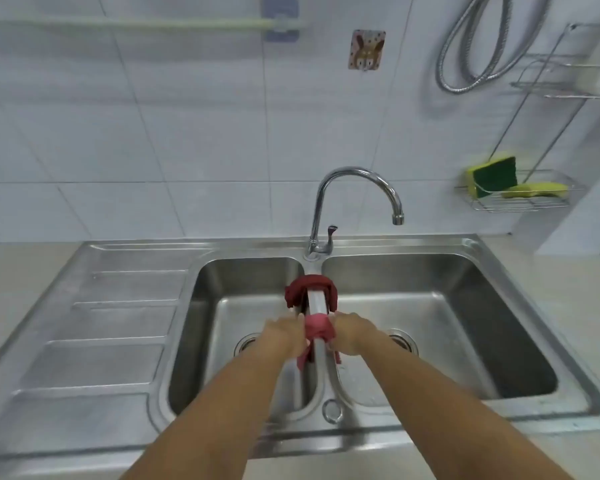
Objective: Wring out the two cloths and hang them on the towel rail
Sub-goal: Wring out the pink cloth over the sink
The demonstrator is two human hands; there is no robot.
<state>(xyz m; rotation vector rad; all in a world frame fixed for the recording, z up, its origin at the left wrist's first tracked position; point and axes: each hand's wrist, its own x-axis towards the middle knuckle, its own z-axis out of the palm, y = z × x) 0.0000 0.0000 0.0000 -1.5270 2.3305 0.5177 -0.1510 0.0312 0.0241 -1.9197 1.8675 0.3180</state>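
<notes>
While both cloths lay draped over the divider (316, 303) between the two sink basins, the left hand (284, 332) and right hand (350, 332) each gripped one end of the pink cloth (317, 328), probably to lift it for wringing. It looked bunched and damp. The dark red cloth (310, 285) sat just behind it, untouched, well below the towel rail (136, 23).

Both bare forearms are reaching forward, left hand (284, 336) and right hand (352, 332) closing fingers, nearly meeting.
</notes>
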